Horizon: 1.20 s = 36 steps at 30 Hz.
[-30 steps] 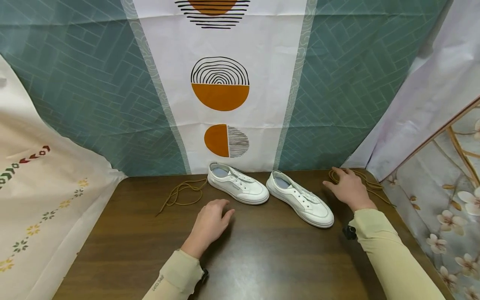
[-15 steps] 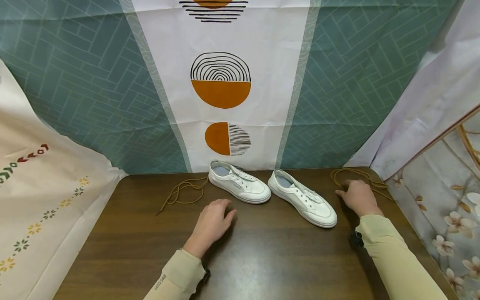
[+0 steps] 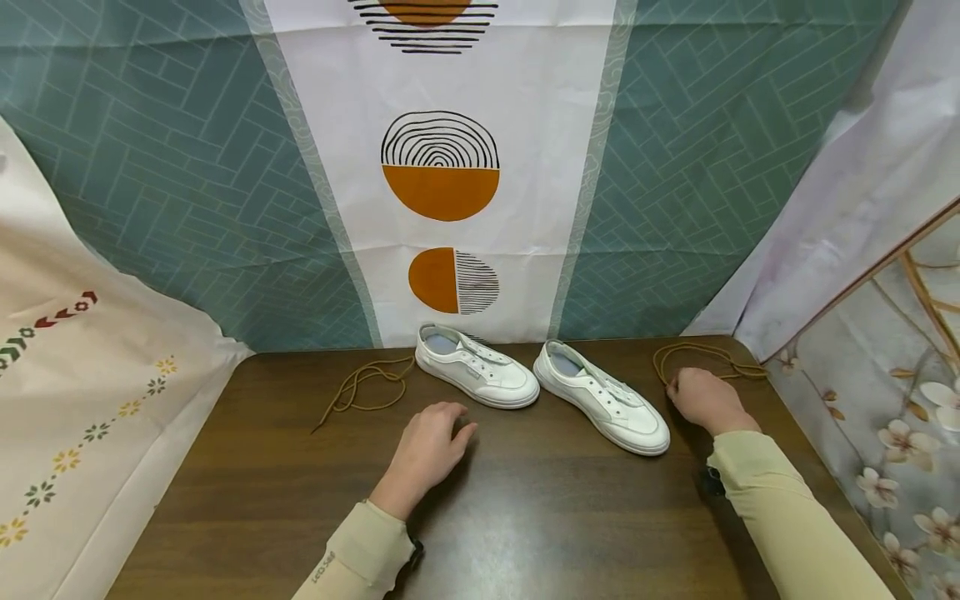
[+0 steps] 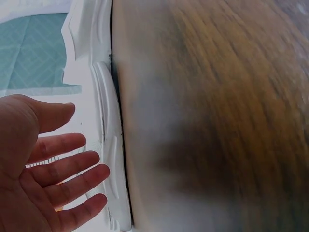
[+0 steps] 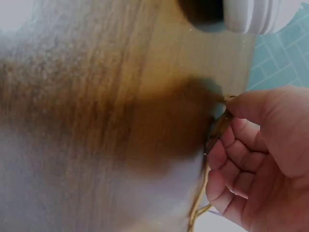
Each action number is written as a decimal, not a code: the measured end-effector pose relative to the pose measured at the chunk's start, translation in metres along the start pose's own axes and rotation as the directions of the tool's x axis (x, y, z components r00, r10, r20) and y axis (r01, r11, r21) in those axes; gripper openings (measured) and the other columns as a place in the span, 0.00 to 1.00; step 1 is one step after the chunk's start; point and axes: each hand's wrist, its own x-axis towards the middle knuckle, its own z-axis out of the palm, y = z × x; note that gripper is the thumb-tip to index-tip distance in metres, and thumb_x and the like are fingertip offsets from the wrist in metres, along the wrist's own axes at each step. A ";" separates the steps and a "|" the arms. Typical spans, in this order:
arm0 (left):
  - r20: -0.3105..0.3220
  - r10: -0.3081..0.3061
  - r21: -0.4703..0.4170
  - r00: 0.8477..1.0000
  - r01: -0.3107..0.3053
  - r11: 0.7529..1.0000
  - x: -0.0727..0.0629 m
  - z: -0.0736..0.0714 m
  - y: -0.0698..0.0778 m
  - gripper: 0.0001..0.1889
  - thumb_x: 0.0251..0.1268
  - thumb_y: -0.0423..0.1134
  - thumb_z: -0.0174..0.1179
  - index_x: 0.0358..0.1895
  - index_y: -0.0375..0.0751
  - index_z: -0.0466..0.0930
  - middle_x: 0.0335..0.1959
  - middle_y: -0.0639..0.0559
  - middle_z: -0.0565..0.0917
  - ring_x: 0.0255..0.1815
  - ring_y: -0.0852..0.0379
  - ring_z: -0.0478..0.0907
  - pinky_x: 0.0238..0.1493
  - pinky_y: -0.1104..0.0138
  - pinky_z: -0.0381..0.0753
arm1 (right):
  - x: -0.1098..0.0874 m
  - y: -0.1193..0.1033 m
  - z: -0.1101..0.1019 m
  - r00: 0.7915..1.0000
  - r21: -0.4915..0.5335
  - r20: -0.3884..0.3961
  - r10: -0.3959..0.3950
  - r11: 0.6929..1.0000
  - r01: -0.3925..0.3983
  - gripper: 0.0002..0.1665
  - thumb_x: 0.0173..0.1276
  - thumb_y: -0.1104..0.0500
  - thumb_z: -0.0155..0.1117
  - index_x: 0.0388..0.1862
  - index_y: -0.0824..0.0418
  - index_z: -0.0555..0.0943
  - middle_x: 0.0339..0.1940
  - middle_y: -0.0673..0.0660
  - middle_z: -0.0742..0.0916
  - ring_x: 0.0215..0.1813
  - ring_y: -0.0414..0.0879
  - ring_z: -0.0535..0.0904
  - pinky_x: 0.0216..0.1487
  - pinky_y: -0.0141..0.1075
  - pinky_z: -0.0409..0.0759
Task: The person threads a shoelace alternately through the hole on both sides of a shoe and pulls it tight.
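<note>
Lace of thin yellow-brown cord lies far right on the dark-brown wooden table, pinched by the right hand's thumb and forefinger. Relaxed left hand holds nothing. Matching second lace lies left, probably because each unlaced white low shoe has its own. Small lettering on the beige left sleeve is unreadable.
</note>
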 end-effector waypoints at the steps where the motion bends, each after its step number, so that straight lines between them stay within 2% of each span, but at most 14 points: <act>1: -0.001 0.001 -0.001 1.000 -0.001 1.000 0.000 -0.001 0.000 0.14 0.62 0.49 0.58 0.44 0.46 0.82 0.42 0.53 0.84 0.44 0.52 0.81 0.46 0.56 0.78 | -0.001 -0.002 -0.001 1.000 -0.003 -0.011 -0.009 1.000 0.009 0.18 0.68 0.57 0.47 0.17 0.57 0.69 0.20 0.55 0.75 0.24 0.47 0.70 0.26 0.42 0.68; 5: -0.011 0.011 -0.005 1.000 -0.011 1.000 -0.001 -0.004 0.001 0.15 0.62 0.50 0.58 0.44 0.46 0.83 0.41 0.53 0.84 0.44 0.52 0.81 0.46 0.56 0.78 | -0.007 -0.015 -0.013 0.992 0.033 -0.119 -0.034 0.999 0.038 0.14 0.71 0.56 0.44 0.28 0.61 0.71 0.21 0.55 0.75 0.22 0.46 0.69 0.24 0.39 0.67; 8: -0.030 0.012 -0.003 0.999 -0.012 1.000 -0.001 -0.006 0.001 0.15 0.62 0.50 0.59 0.44 0.45 0.83 0.41 0.53 0.84 0.43 0.52 0.81 0.45 0.56 0.78 | -0.012 -0.036 -0.026 0.970 0.092 -0.237 -0.051 0.993 0.075 0.14 0.74 0.54 0.46 0.38 0.64 0.72 0.23 0.56 0.78 0.22 0.45 0.71 0.22 0.37 0.67; 11: -0.057 0.006 -0.024 0.998 -0.008 1.000 -0.001 -0.009 0.004 0.15 0.61 0.50 0.59 0.45 0.46 0.83 0.41 0.54 0.84 0.44 0.53 0.81 0.45 0.57 0.79 | -0.020 -0.067 -0.041 0.930 0.155 -0.357 -0.086 0.976 0.150 0.13 0.73 0.53 0.49 0.44 0.62 0.73 0.27 0.55 0.81 0.22 0.44 0.72 0.23 0.36 0.68; 15: -0.092 -0.012 -0.139 0.996 -0.001 0.990 0.000 -0.014 0.014 0.21 0.62 0.55 0.58 0.53 0.47 0.78 0.47 0.54 0.83 0.48 0.56 0.80 0.48 0.59 0.79 | -0.038 -0.119 -0.060 0.870 0.190 -0.450 -0.200 0.931 0.312 0.10 0.71 0.51 0.53 0.42 0.56 0.76 0.29 0.51 0.83 0.24 0.42 0.72 0.26 0.35 0.69; 18: -0.121 0.005 -0.250 0.993 -0.035 0.968 -0.001 -0.021 0.026 0.31 0.59 0.60 0.57 0.64 0.51 0.68 0.57 0.55 0.78 0.55 0.58 0.77 0.54 0.59 0.76 | -0.056 -0.159 -0.066 0.834 0.194 -0.454 -0.313 0.879 0.435 0.07 0.69 0.51 0.56 0.40 0.52 0.77 0.29 0.46 0.83 0.26 0.39 0.72 0.28 0.33 0.71; 22: -0.157 0.109 -0.334 0.982 -0.157 0.930 -0.001 -0.033 0.044 0.43 0.53 0.63 0.61 0.71 0.58 0.54 0.68 0.59 0.67 0.66 0.59 0.67 0.63 0.59 0.70 | -0.074 -0.205 -0.056 0.791 0.211 -0.404 -0.460 0.795 0.569 0.03 0.67 0.51 0.59 0.36 0.46 0.79 0.28 0.39 0.81 0.26 0.34 0.71 0.29 0.29 0.71; 24: -0.166 0.171 -0.353 0.971 -0.220 0.909 -0.001 -0.036 0.051 0.44 0.53 0.59 0.64 0.72 0.59 0.52 0.69 0.60 0.65 0.67 0.61 0.65 0.64 0.60 0.69 | -0.080 -0.222 -0.048 0.767 0.213 -0.371 -0.523 0.756 0.619 0.03 0.67 0.50 0.59 0.35 0.45 0.79 0.27 0.37 0.80 0.26 0.32 0.71 0.29 0.27 0.71; 27: -0.137 0.234 -0.389 0.963 -0.269 0.881 -0.001 -0.039 0.057 0.38 0.57 0.47 0.65 0.70 0.59 0.57 0.63 0.63 0.71 0.59 0.66 0.71 0.58 0.64 0.74 | -0.084 -0.236 -0.033 0.740 0.219 -0.353 -0.573 0.718 0.661 0.03 0.66 0.50 0.60 0.33 0.44 0.78 0.27 0.36 0.80 0.26 0.31 0.70 0.29 0.25 0.71; 29: -0.112 0.248 -0.401 0.962 -0.272 0.875 -0.001 -0.038 0.059 0.29 0.59 0.39 0.62 0.64 0.59 0.65 0.53 0.65 0.77 0.47 0.68 0.75 0.49 0.68 0.77 | -0.083 -0.239 -0.026 0.731 0.234 -0.360 -0.580 0.702 0.673 0.02 0.66 0.52 0.61 0.32 0.45 0.78 0.27 0.36 0.80 0.26 0.30 0.71 0.29 0.24 0.71; 31: -0.082 0.243 -0.416 0.967 -0.254 0.873 -0.001 -0.035 0.058 0.21 0.61 0.37 0.60 0.57 0.59 0.72 0.45 0.67 0.81 0.40 0.69 0.76 0.43 0.70 0.78 | -0.081 -0.238 -0.020 0.733 0.262 -0.373 -0.569 0.694 0.671 0.02 0.64 0.54 0.63 0.31 0.45 0.79 0.28 0.37 0.81 0.27 0.30 0.72 0.30 0.25 0.72; 34: -0.062 0.226 -0.411 0.972 -0.232 0.881 -0.001 -0.030 0.054 0.09 0.65 0.40 0.58 0.46 0.56 0.78 0.37 0.66 0.82 0.35 0.70 0.76 0.38 0.71 0.77 | -0.078 -0.234 -0.016 0.747 0.295 -0.377 -0.548 0.693 0.657 0.02 0.62 0.54 0.65 0.33 0.46 0.82 0.31 0.37 0.84 0.31 0.29 0.77 0.34 0.26 0.76; 36: -0.053 0.229 -0.408 0.972 -0.231 0.884 -0.002 -0.027 0.051 0.07 0.66 0.43 0.57 0.45 0.55 0.80 0.36 0.64 0.83 0.35 0.71 0.76 0.38 0.72 0.78 | -0.076 -0.231 -0.014 0.753 0.300 -0.373 -0.542 0.698 0.650 0.03 0.60 0.55 0.67 0.34 0.47 0.84 0.33 0.39 0.86 0.34 0.29 0.79 0.36 0.26 0.77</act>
